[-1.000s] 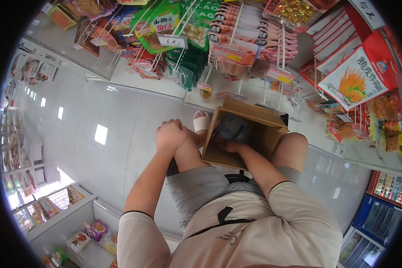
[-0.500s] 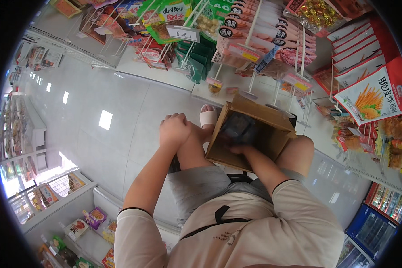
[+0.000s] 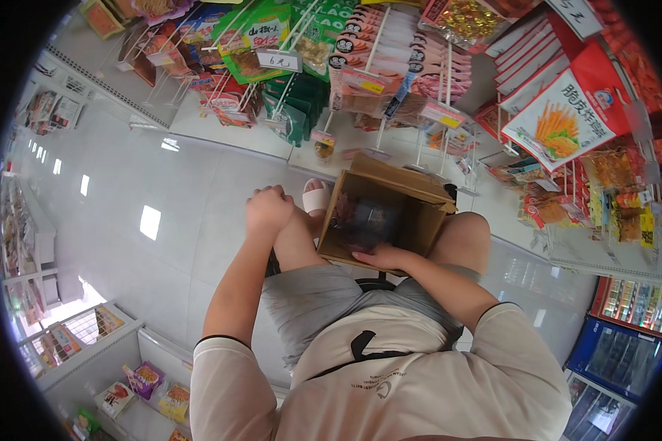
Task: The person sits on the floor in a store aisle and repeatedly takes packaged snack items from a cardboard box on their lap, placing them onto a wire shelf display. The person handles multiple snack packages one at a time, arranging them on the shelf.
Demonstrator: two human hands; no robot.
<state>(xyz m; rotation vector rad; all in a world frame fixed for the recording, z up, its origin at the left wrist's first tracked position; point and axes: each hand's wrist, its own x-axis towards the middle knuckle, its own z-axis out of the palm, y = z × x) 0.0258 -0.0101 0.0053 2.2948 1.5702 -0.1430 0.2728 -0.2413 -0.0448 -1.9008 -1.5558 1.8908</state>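
Note:
An open brown cardboard box (image 3: pixel 412 181) sits tilted between my knees, its mouth facing me. Inside lie dark, plastic-looking packages (image 3: pixel 371 219), blurred and shaded, so their kind is unclear. My right hand (image 3: pixel 382 256) is at the near rim of the box, fingers stretched leftward and apart from the packages, with nothing visible in it. On my left knee rests my left hand (image 3: pixel 268 210), its fingers curled into a loose fist with knuckles up; no object shows in it.
Ahead, a rack holds hanging snack packets, including green bags (image 3: pixel 256 44), pink packs (image 3: pixel 368 55) and a large red-and-white bag (image 3: pixel 559 121). Its white base shelf (image 3: pixel 235 137) runs behind the box. More shelves stand left, and a low display (image 3: pixel 125 382) lies lower left.
My right hand has drawn back from the dark packages to the near rim of the box. My left hand stays on the knee. The whole view has shifted slightly.

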